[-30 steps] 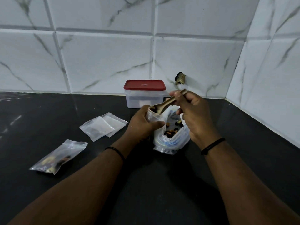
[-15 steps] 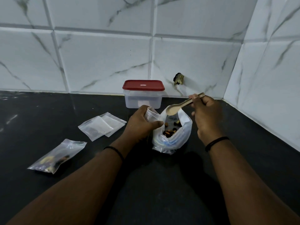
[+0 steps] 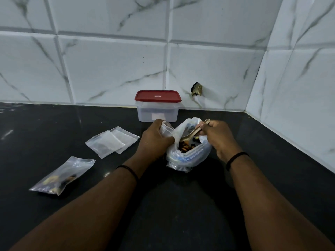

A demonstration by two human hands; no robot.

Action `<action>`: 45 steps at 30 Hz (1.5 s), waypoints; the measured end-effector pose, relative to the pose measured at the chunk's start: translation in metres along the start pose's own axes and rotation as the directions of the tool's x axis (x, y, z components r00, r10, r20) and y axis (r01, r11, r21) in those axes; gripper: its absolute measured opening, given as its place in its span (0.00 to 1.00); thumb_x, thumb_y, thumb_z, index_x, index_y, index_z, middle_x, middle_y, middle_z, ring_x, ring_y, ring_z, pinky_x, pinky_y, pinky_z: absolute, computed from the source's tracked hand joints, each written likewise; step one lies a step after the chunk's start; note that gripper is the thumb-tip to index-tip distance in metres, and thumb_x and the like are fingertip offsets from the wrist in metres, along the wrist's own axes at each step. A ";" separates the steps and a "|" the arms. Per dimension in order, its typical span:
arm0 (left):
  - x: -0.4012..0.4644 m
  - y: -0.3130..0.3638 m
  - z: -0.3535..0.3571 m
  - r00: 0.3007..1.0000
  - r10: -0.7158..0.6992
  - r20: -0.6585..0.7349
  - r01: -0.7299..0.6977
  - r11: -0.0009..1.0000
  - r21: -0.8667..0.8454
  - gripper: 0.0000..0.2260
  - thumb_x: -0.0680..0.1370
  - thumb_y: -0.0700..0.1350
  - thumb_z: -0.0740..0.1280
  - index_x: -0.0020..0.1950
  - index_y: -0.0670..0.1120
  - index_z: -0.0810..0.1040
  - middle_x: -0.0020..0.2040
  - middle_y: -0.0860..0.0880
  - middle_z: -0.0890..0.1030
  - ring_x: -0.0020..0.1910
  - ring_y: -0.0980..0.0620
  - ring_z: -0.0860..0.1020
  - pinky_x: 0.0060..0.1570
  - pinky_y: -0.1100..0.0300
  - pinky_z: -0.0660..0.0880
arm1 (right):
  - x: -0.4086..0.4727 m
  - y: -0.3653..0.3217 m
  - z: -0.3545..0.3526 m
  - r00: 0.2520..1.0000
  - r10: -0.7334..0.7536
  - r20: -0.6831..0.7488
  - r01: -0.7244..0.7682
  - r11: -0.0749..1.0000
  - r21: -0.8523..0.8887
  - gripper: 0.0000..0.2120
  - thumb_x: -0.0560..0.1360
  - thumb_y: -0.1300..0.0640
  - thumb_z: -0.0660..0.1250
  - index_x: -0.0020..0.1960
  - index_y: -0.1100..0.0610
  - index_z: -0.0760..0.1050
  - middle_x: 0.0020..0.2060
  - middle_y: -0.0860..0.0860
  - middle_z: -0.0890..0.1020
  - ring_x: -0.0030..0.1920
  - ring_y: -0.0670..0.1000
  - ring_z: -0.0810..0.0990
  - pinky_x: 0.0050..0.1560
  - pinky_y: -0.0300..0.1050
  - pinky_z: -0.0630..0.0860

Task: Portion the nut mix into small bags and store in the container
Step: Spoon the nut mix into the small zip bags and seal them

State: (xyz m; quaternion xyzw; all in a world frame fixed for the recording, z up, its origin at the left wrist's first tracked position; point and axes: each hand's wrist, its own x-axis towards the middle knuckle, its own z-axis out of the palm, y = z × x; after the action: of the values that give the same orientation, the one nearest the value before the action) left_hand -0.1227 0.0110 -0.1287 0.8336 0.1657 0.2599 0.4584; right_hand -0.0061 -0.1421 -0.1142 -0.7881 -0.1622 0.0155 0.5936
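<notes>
A large clear bag of nut mix (image 3: 192, 156) stands open on the black counter. My left hand (image 3: 155, 140) grips a small clear bag (image 3: 167, 130) at its mouth, right beside the large bag. My right hand (image 3: 217, 140) holds a pale spoon (image 3: 194, 132) by its handle, with the bowl dipped down among the nuts (image 3: 185, 146). A clear container with a red lid (image 3: 157, 105) stands shut against the wall behind them.
A filled small bag (image 3: 62, 176) lies at the left front. Two flat small bags (image 3: 112, 141) lie overlapped left of my left hand. Tiled walls close the back and right sides; a dark fitting (image 3: 196, 89) sticks out of the wall.
My right hand lifted the spoon away from the small bag's mouth, swung it right, then lowered its bowl into the nut mix. My left hand kept its grip on the small bag.
</notes>
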 end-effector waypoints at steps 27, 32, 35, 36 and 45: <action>0.002 -0.003 0.001 0.997 0.043 0.066 -0.038 0.997 -0.067 0.18 0.72 0.44 0.76 0.56 0.54 0.72 0.49 0.56 0.79 0.46 0.60 0.79 0.40 0.66 0.74 | -0.032 -0.036 0.005 0.986 0.090 -0.141 -0.011 0.878 0.479 0.06 0.80 0.58 0.66 0.46 0.58 0.80 0.41 0.57 0.86 0.21 0.42 0.70 0.20 0.33 0.63; 0.004 -0.005 0.002 0.998 0.050 0.026 -0.047 0.995 -0.091 0.17 0.71 0.43 0.77 0.56 0.51 0.75 0.48 0.54 0.81 0.46 0.59 0.80 0.41 0.64 0.74 | -0.040 -0.042 0.007 0.900 -0.434 0.034 0.416 0.881 0.225 0.04 0.79 0.57 0.68 0.48 0.53 0.82 0.41 0.49 0.85 0.29 0.45 0.78 0.32 0.37 0.74; 0.005 -0.006 0.001 0.999 0.040 0.009 -0.039 0.993 -0.111 0.18 0.71 0.43 0.77 0.56 0.52 0.74 0.50 0.55 0.81 0.46 0.60 0.79 0.40 0.66 0.72 | -0.043 -0.046 0.001 0.799 -0.590 0.113 0.556 0.797 0.235 0.05 0.78 0.61 0.69 0.49 0.53 0.82 0.44 0.48 0.86 0.36 0.40 0.79 0.38 0.34 0.75; 0.005 -0.006 0.001 0.999 0.040 0.005 -0.039 0.993 -0.109 0.18 0.71 0.43 0.77 0.56 0.52 0.74 0.50 0.55 0.81 0.47 0.60 0.79 0.40 0.66 0.72 | -0.043 -0.047 0.000 0.789 -0.606 0.101 0.572 0.785 0.240 0.05 0.78 0.61 0.69 0.49 0.53 0.82 0.44 0.47 0.86 0.36 0.40 0.79 0.39 0.34 0.76; 0.008 -0.007 0.003 0.999 0.046 -0.027 -0.049 0.991 -0.121 0.20 0.71 0.45 0.78 0.58 0.49 0.74 0.50 0.53 0.80 0.49 0.56 0.79 0.44 0.63 0.73 | -0.016 -0.019 -0.019 0.910 -0.121 -0.396 0.175 0.979 0.103 0.11 0.76 0.50 0.68 0.40 0.56 0.81 0.33 0.51 0.83 0.34 0.53 0.81 0.41 0.54 0.82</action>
State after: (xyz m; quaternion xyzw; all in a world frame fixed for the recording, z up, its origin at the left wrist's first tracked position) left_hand -0.1152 0.0170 -0.1339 0.8047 0.1353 0.2904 0.4998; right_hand -0.0217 -0.1597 -0.0935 -0.7185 -0.0996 -0.1747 0.6658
